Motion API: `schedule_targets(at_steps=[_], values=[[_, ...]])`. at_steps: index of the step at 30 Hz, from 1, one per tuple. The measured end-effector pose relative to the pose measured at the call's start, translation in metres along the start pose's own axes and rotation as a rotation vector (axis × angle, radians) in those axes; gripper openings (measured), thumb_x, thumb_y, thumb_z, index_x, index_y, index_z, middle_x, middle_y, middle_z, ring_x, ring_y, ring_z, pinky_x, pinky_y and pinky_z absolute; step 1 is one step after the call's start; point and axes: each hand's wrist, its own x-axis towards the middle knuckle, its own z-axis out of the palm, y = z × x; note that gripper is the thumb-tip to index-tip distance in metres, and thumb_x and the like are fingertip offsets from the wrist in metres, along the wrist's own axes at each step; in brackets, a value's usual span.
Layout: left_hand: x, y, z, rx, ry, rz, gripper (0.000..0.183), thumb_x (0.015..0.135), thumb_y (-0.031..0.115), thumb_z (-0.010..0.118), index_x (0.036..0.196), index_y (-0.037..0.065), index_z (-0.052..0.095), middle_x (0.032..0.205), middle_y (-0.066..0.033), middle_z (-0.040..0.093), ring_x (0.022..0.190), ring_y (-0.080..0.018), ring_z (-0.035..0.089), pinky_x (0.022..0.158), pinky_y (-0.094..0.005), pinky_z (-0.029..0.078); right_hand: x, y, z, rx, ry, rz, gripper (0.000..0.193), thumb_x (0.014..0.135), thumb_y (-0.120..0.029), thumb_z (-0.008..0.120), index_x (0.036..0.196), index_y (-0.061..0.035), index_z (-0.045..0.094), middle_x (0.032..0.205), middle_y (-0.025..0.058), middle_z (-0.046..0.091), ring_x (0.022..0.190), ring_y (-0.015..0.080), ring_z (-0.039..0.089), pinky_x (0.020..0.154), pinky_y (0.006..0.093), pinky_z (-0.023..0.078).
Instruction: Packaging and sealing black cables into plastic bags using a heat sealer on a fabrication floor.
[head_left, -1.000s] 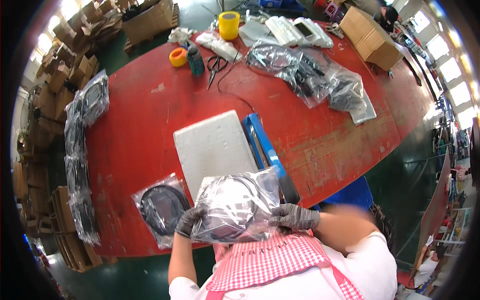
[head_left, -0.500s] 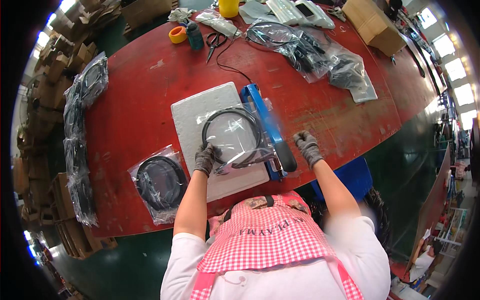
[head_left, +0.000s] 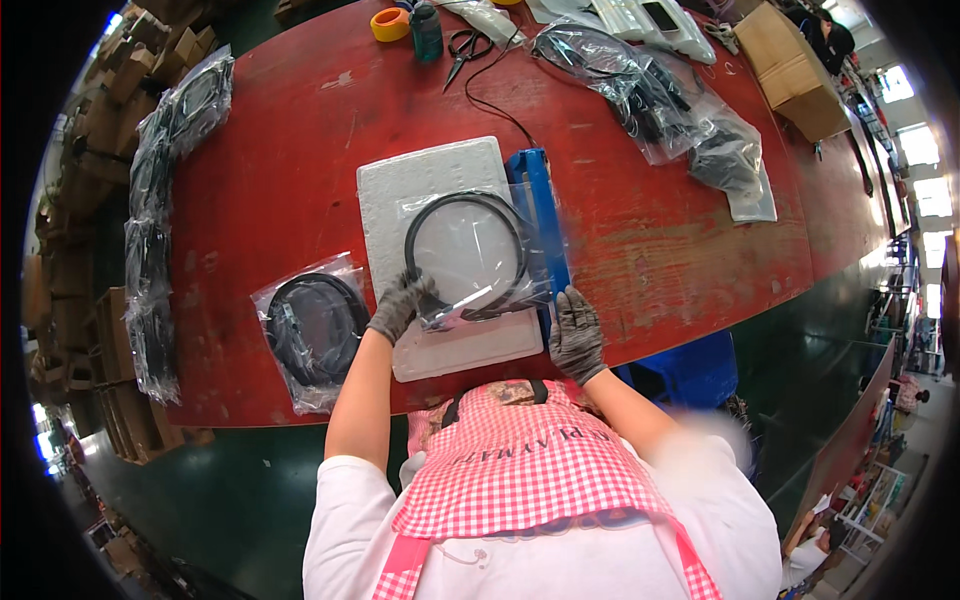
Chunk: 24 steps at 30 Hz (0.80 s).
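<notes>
A clear plastic bag with a coiled black cable (head_left: 524,245) inside lies on a white foam board (head_left: 430,172). My gloved left hand (head_left: 402,303) is closed on the bag's near left edge, beside the coil. The bag's right end reaches across a blue heat sealer (head_left: 541,200) along the board's right side. Over the sealer's near end is my gloved right hand (head_left: 577,338), its fingers pointing away from me. It covers the handle and appears closed on it, though the grip is partly hidden. Left of the board lies another bagged cable coil (head_left: 318,325).
Bagged cables (head_left: 150,240) line the red table's (head_left: 260,200) left edge. Farther off are orange tape (head_left: 390,24), a dark green bottle (head_left: 426,32), scissors (head_left: 464,52) and the sealer's cord. More bagged black parts (head_left: 650,100) and a cardboard box (head_left: 790,70) occupy the far right.
My right hand has moved left from the bare table onto the sealer's near end, and the black handle is now covered. My left hand still holds the bag. The view has shifted.
</notes>
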Motion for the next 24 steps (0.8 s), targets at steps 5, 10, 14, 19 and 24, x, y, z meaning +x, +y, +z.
schedule_targets(at_steps=[5,10,14,19,24], values=[[-0.055,0.008,0.024,0.075,-0.205,-0.13,0.059,0.072,0.006,0.068,0.122,0.013,0.038,0.106,-0.0051,0.05,0.093,-0.0159,0.053,0.072,-0.0298,0.05,0.001,0.0,0.0,0.035,0.027,0.015,0.047,0.077,-0.011,0.046,0.122,0.0034,0.042,0.124,0.0216,0.042,0.114,0.0354,0.042,0.096,0.044,0.033],[-0.038,-0.011,0.019,-0.092,-0.203,-0.209,0.023,0.074,0.016,0.068,0.093,0.01,0.056,0.08,-0.0005,0.056,0.068,-0.0081,0.053,0.056,-0.021,0.046,0.006,-0.002,-0.003,0.048,0.042,0.011,0.046,0.076,-0.01,0.047,0.12,0.0035,0.043,0.122,0.0215,0.044,0.113,0.0355,0.044,0.095,0.0433,0.035],[-0.036,-0.005,0.046,-0.12,0.102,-0.216,0.011,0.075,0.018,0.065,0.073,0.01,0.058,0.062,0.0007,0.055,0.046,-0.0071,0.046,0.04,-0.0184,0.037,0.007,-0.002,-0.001,0.045,0.046,-0.001,0.046,0.076,-0.009,0.047,0.119,0.0039,0.044,0.121,0.0218,0.044,0.112,0.036,0.044,0.095,0.0435,0.035],[-0.022,-0.026,0.04,-0.267,0.245,-0.228,0.013,0.075,0.018,0.066,0.073,0.011,0.055,0.059,0.0003,0.053,0.046,-0.0089,0.049,0.039,-0.0191,0.04,0.007,-0.008,-0.001,0.049,0.063,-0.015,0.044,0.077,-0.01,0.047,0.118,0.0045,0.044,0.119,0.0231,0.046,0.109,0.037,0.046,0.094,0.0442,0.036],[-0.056,-0.011,0.037,-0.647,-0.131,-0.133,0.037,0.076,0.004,0.063,0.108,0.008,0.046,0.082,-0.0039,0.057,0.069,-0.0143,0.059,0.061,-0.024,0.051,0.004,-0.006,-0.001,0.05,0.07,-0.008,0.043,0.077,-0.009,0.048,0.117,0.0047,0.045,0.118,0.0235,0.046,0.108,0.0372,0.047,0.093,0.0438,0.037]])
